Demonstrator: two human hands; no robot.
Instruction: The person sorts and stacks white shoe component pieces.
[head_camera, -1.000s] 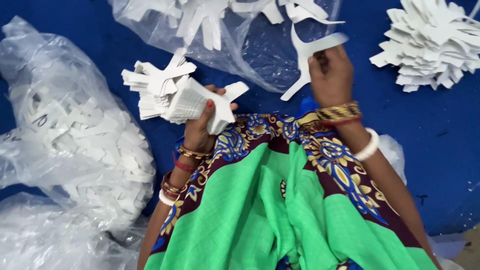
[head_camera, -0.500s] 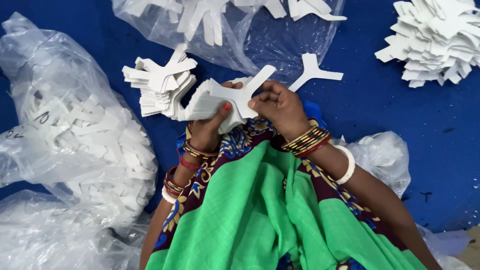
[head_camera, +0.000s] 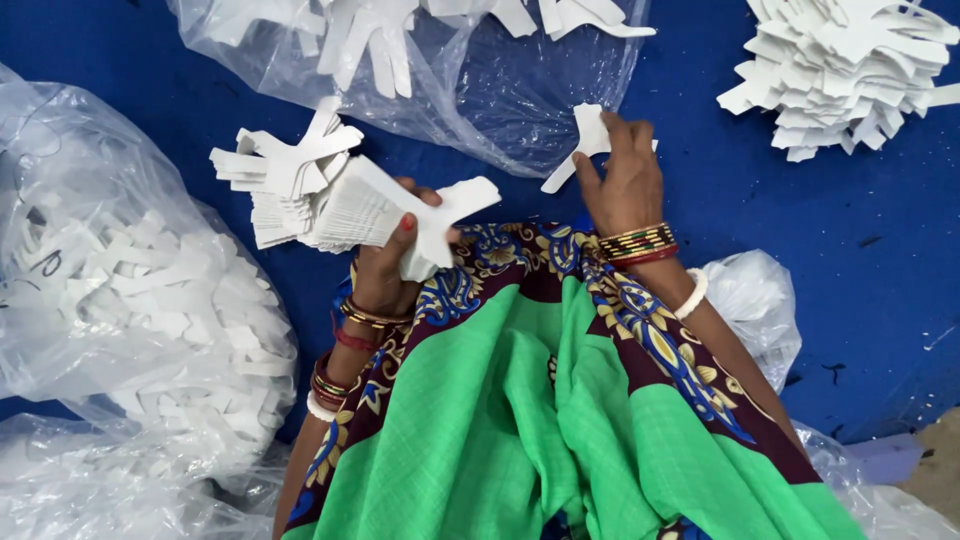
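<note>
Above the lap, left hand (head_camera: 385, 262) fingers clamp a cutout stack (head_camera: 330, 195); right hand (head_camera: 625, 175) pinches one cutout (head_camera: 585, 140).

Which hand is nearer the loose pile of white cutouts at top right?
Right. The right hand, holding a single cutout, lies left of the pile; the left hand grips a stack farther left.

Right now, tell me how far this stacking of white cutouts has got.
Done: a fanned pile lies top right on the blue sheet. In hand: the left hand holds a thick stack; the right hand grips one cutout. Left: loose pieces fill the clear bags.
</note>
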